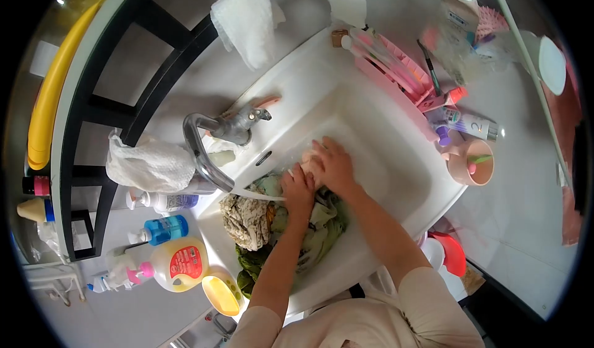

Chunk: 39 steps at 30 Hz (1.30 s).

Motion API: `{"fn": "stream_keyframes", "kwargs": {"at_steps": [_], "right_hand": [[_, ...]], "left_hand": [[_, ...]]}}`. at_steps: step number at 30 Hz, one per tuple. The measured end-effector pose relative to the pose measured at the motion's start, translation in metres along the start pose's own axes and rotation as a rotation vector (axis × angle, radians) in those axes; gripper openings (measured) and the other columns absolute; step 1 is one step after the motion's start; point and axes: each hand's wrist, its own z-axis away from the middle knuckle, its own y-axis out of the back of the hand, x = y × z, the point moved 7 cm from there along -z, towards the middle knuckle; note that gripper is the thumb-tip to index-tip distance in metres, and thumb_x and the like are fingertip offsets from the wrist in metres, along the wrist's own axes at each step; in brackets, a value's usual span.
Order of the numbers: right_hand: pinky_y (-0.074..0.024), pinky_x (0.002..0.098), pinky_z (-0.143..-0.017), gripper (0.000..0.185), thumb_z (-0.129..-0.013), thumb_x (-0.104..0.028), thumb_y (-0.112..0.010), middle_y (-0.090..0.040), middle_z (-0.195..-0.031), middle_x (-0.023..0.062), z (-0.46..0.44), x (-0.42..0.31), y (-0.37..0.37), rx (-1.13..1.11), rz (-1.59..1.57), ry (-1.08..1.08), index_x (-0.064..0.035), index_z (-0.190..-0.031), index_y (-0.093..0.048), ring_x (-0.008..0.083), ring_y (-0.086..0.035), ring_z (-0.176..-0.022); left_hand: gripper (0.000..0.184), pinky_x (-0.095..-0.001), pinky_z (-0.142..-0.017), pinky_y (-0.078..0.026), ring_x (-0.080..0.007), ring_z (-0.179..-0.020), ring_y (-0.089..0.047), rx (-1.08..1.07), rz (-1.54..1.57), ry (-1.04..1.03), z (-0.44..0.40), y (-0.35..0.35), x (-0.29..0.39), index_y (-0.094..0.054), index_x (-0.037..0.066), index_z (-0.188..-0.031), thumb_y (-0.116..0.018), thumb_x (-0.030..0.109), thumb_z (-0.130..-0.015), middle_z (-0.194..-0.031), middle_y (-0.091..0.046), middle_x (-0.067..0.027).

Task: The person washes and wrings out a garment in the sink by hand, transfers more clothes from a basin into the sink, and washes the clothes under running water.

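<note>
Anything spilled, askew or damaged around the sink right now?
Nothing looks spilled or damaged. Slightly untidy: the white tube lies on its side outside the pink organizer, near the pink cup, looking loose rather than stowed.

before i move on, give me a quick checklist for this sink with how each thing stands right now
1. Water running from the curved chrome faucet: ok, its stream reaches toward the left hand.
2. Left hand and right hand both inside the white rectangular sink: ok.
3. Crumpled cream patterned cloth inside the sink: ok.
4. Round pink cup clear of both hands: ok.
5. Bottom drain unblocked: cannot tell, it is out of sight.
</note>
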Motion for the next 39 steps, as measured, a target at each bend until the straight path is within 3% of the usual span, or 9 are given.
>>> {"fn": "stream_keyframes", "kwargs": {"at_steps": [5, 11, 16, 19, 23, 26, 32, 35, 39], "right_hand": [[-0.0481, 0.0394, -0.071, 0.044, -0.078, -0.025, -0.058, -0.054, -0.104, 0.0064, 0.008, -0.005, -0.030, -0.081, -0.013, 0.171, -0.0145, -0.121, -0.052, 0.0250, -0.054, -0.095], [-0.0486, 0.0359, -0.058, 0.028, -0.074, -0.015, -0.058, -0.052, -0.077, 0.0085, -0.010, 0.008, -0.079, -0.202, 0.048, 0.326, -0.0126, -0.101, -0.058, 0.0243, -0.057, -0.081], [-0.0482, 0.0360, -0.071, 0.021, -0.075, -0.020, -0.060, -0.059, -0.083, 0.0092, -0.016, 0.008, -0.056, -0.279, -0.168, -0.045, -0.0117, -0.094, -0.057, 0.0256, -0.059, -0.084], [-0.0457, 0.0343, -0.076, 0.026, -0.074, -0.027, -0.064, -0.061, -0.089, 0.0064, 0.007, 0.034, -0.038, -0.437, -0.385, -0.337, -0.0107, -0.092, -0.056, 0.0234, -0.059, -0.085], [-0.0437, 0.0314, -0.072, 0.033, -0.071, -0.030, -0.070, -0.059, -0.085, 0.0040, 0.011, 0.032, 0.004, -0.476, -0.457, -0.321, -0.0093, -0.090, -0.054, 0.0187, -0.056, -0.079], [-0.0431, 0.0293, -0.070, 0.034, -0.069, -0.027, -0.072, -0.057, -0.084, 0.0039, 0.000, 0.003, 0.035, -0.550, -0.436, -0.258, -0.0086, -0.090, -0.052, 0.0174, -0.053, -0.077], [-0.0453, 0.0359, -0.072, 0.033, -0.068, -0.020, -0.071, -0.061, -0.084, 0.0084, -0.010, -0.055, 0.071, -0.324, -0.672, -0.170, -0.0085, -0.093, -0.054, 0.0258, -0.058, -0.081], [-0.0456, 0.0320, -0.073, 0.033, -0.069, -0.020, -0.072, -0.061, -0.084, 0.0057, 0.000, -0.069, 0.068, -0.309, -0.552, -0.012, -0.0070, -0.095, -0.057, 0.0189, -0.057, -0.078], [-0.0466, 0.0328, -0.075, 0.033, -0.069, -0.017, -0.072, -0.062, -0.094, 0.0095, 0.012, -0.069, 0.040, -0.558, -0.356, 0.012, -0.0060, -0.097, -0.060, 0.0210, -0.059, -0.082]], "left_hand": [[0.031, -0.0462, -0.064, -0.046, -0.0354, -0.079, -0.056, -0.229, 0.077, 0.154, -0.010, -0.025, -0.006, -0.051, 0.007, -0.111, -0.051, 0.025, -0.086, -0.096, -0.052, -0.0169], [0.025, -0.0483, -0.063, -0.047, -0.0353, -0.072, -0.060, -0.441, -0.073, 0.156, -0.016, -0.071, -0.033, -0.053, 0.009, -0.097, -0.048, 0.030, -0.087, -0.086, -0.061, -0.0159], [0.024, -0.0433, -0.063, -0.048, -0.0306, -0.070, -0.061, -0.329, 0.044, 0.166, -0.032, -0.044, -0.024, -0.054, 0.006, -0.092, -0.050, 0.029, -0.087, -0.079, -0.063, -0.0138], [0.017, -0.0330, -0.061, -0.046, -0.0201, -0.067, -0.056, -0.426, 0.617, 0.267, -0.015, -0.030, -0.040, -0.052, 0.005, -0.091, -0.058, 0.019, -0.084, -0.075, -0.060, -0.0081], [0.019, -0.0220, -0.061, -0.041, -0.0094, -0.070, -0.050, -0.258, 1.188, 0.366, 0.004, -0.002, -0.056, -0.054, 0.004, -0.093, -0.064, -0.002, -0.077, -0.078, -0.056, -0.0005], [0.019, -0.0223, -0.061, -0.041, -0.0090, -0.069, -0.050, -0.230, 1.169, 0.490, 0.012, 0.055, -0.042, -0.055, 0.004, -0.095, -0.062, -0.002, -0.079, -0.079, -0.056, -0.0001], [0.017, -0.0200, -0.060, -0.041, -0.0064, -0.067, -0.051, 0.003, 1.407, 0.530, 0.001, 0.137, -0.042, -0.056, 0.003, -0.094, -0.057, -0.006, -0.081, -0.078, -0.058, -0.0008], [0.014, -0.0201, -0.059, -0.042, -0.0072, -0.066, -0.053, 0.046, 1.500, 0.524, -0.004, 0.180, -0.034, -0.057, 0.004, -0.091, -0.057, -0.005, -0.081, -0.078, -0.060, -0.0015], [0.013, -0.0198, -0.056, -0.041, -0.0069, -0.063, -0.052, 0.141, 1.546, 0.516, -0.010, 0.198, -0.044, -0.057, 0.005, -0.092, -0.057, -0.004, -0.082, -0.076, -0.059, -0.0003]]}}
